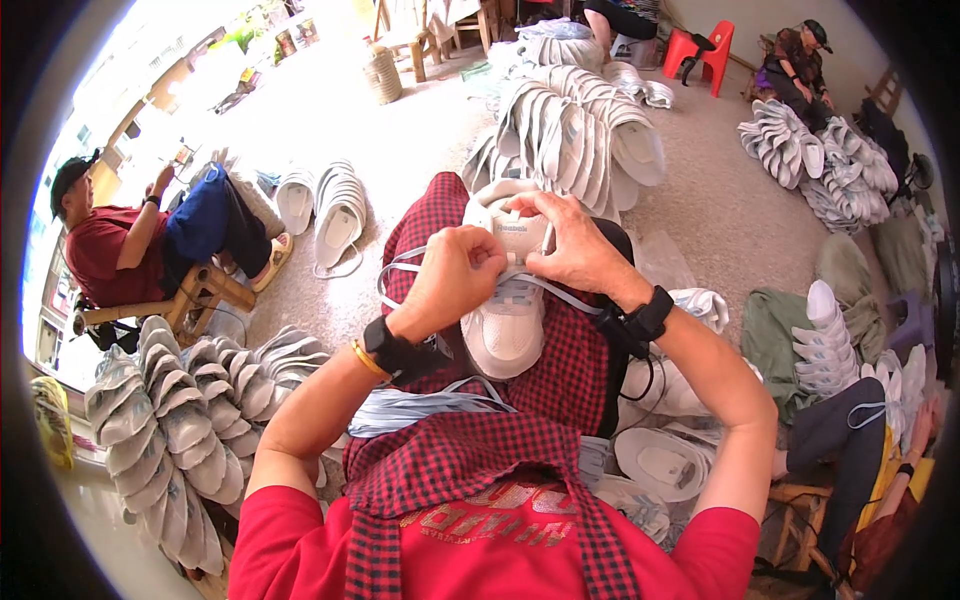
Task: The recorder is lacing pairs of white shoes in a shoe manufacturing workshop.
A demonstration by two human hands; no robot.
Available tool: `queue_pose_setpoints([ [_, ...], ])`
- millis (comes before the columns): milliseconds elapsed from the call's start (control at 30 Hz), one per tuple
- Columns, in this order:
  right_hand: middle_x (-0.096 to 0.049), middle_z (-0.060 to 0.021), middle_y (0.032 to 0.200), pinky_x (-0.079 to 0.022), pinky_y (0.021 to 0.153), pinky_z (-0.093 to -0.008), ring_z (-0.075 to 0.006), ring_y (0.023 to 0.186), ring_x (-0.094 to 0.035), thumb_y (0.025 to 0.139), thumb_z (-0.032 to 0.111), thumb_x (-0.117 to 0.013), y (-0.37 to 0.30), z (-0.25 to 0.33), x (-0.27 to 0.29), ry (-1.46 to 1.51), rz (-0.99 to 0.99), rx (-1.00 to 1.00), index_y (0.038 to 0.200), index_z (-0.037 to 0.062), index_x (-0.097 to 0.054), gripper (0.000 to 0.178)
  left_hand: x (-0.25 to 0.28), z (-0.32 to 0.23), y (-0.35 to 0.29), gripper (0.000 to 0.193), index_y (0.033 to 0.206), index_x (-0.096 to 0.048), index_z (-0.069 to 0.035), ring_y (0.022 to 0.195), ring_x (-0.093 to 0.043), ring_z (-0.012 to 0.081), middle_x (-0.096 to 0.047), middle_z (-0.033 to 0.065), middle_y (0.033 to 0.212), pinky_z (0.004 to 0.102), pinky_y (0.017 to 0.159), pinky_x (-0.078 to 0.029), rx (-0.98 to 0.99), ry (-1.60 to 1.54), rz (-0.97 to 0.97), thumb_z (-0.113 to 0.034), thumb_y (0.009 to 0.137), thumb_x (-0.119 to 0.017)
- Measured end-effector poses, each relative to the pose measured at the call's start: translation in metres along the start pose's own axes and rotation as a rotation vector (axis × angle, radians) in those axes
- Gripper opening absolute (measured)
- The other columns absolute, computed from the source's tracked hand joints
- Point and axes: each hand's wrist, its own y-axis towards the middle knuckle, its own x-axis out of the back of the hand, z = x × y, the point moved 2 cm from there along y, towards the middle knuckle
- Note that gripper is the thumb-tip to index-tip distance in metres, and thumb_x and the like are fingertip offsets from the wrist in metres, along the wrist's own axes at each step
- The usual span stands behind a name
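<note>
A white sneaker [503, 335] rests on my lap over a red-and-black checked apron [440, 215], its toe toward me. Pale blue shoelace [520, 291] crosses its lower eyelets, with loose ends out to both sides. My left hand [455, 272] is pinched closed beside the eyelets; a loop of the lace runs out from it to the left. My right hand [578, 245] grips the sneaker at its tongue and upper eyelet edge, index finger above and thumb below. A bundle of pale blue laces [425, 408] lies on my lap nearer my body.
Stacked shoes stand ahead [560, 130], at left [165, 420] and far right [850, 165]. More shoes [665, 463] lie by my right side. A seated person [125, 235] works at left, another [800, 70] at far right; another person's arm [915, 455] shows lower right. A red chair [700, 58] stands behind.
</note>
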Motion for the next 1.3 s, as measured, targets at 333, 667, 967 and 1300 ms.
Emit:
queue_pose_setpoints([
  [333, -0.061, -0.0151, 0.123, -0.039, 0.108, -0.0432, -0.0364, 0.118, -0.052, 0.068, 0.009, -0.068, 0.003, 0.013, -0.002, -0.047, -0.038, 0.008, 0.121, 0.0038, -0.059, 0.053, -0.004, -0.003, -0.018, 0.006, 0.087, -0.065, -0.004, 0.084, -0.06, 0.0321, -0.058, 0.0123, 0.089, 0.0434, 0.075, -0.047, -0.304, 0.412, -0.185, -0.006, 0.083, -0.07],
  [667, -0.061, -0.0111, 0.121, -0.041, 0.104, -0.0408, -0.0317, 0.114, -0.054, 0.069, 0.008, -0.072, -0.007, 0.019, 0.002, -0.226, -0.18, 0.128, 0.126, 0.0054, -0.058, 0.059, -0.013, -0.003, -0.019, 0.01, 0.089, -0.066, -0.008, 0.091, -0.058, 0.0307, -0.058, 0.0102, 0.091, 0.0441, 0.08, -0.042, -0.295, 0.464, -0.283, -0.011, 0.082, -0.072],
  [967, -0.065, -0.0045, 0.083, -0.049, 0.085, -0.0411, -0.0288, 0.098, -0.057, 0.072, -0.001, -0.074, 0.0, 0.049, 0.004, -0.371, 0.024, 0.259, 0.127, 0.0044, -0.058, 0.058, -0.008, 0.01, -0.013, 0.011, 0.081, -0.067, -0.004, 0.086, -0.061, 0.0316, -0.062, 0.0111, 0.085, 0.0425, 0.08, -0.045, -0.169, 0.155, -0.284, -0.009, 0.076, -0.075],
  [1300, -0.056, -0.0162, 0.099, -0.048, 0.084, -0.0426, -0.034, 0.093, -0.056, 0.077, -0.004, -0.061, 0.004, 0.054, 0.027, -0.74, 0.147, 0.404, 0.108, 0.0023, -0.058, 0.032, 0.011, 0.008, -0.013, 0.014, 0.083, -0.07, -0.004, 0.086, -0.063, 0.0303, -0.066, 0.0108, 0.085, 0.0407, 0.077, -0.047, -0.186, 0.113, -0.305, -0.013, 0.077, -0.079],
])
